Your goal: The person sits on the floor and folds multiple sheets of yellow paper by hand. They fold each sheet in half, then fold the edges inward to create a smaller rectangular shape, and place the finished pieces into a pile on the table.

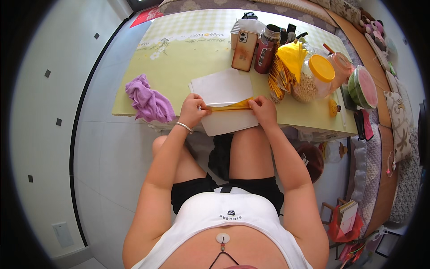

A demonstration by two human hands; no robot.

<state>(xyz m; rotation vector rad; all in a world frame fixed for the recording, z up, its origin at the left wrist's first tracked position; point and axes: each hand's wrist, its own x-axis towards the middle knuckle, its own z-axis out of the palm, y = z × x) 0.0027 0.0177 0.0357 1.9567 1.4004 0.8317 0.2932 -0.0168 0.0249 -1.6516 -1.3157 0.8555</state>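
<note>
A narrow strip of folded gold paper point(229, 106) is stretched between my two hands at the near edge of the table. My left hand point(193, 110), with a bangle at the wrist, pinches its left end. At the right end, the thumb and fingers of my right hand point(264, 111) are closed on it. Beneath and beyond the strip lies white paper point(224, 85), and another white part point(230, 124) reaches over the table edge toward my lap. Whether the white and gold are one sheet I cannot tell. Folded gold papers point(281, 74) are piled to the right.
A crumpled purple cloth point(150, 99) lies left. Behind the paper stand a phone point(244, 50) and a dark red flask point(267, 49). Rightward are a yellow-lidded jar point(309, 78) and a cut watermelon point(363, 87). A dark red bin point(310, 162) sits below the table point(179, 58).
</note>
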